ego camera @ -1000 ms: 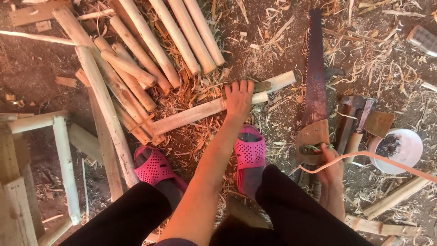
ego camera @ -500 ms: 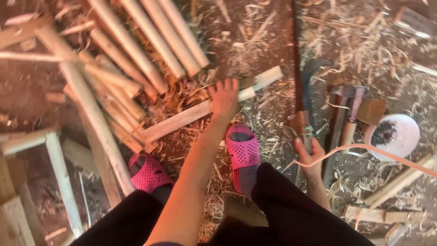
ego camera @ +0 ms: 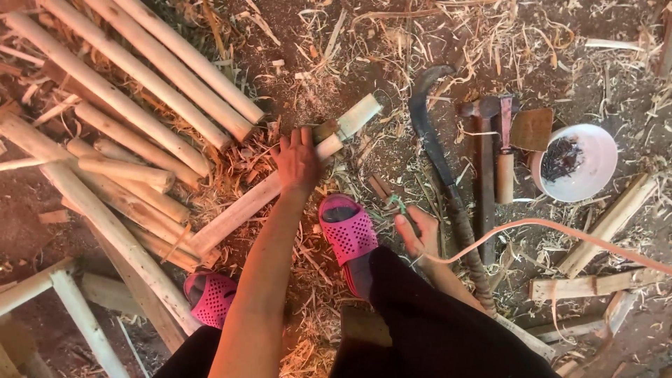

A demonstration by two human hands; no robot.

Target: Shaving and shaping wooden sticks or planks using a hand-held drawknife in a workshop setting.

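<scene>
Wooden stick [ego camera: 280,185] — left hand [ego camera: 297,161] pressing, arm outstretched

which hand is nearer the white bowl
Right. The right hand lies left of the bowl, past the sickle and hammer; the left hand rests further left on a stick.

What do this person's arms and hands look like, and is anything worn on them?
Both arms are bare, with no sleeves showing. The left hand and the right hand wear no gloves, and no rings, watch or bands can be seen. The left forearm shows full length, long and slim; of the right arm only a short stretch shows. Below are black trousers and pink perforated slippers.
</scene>
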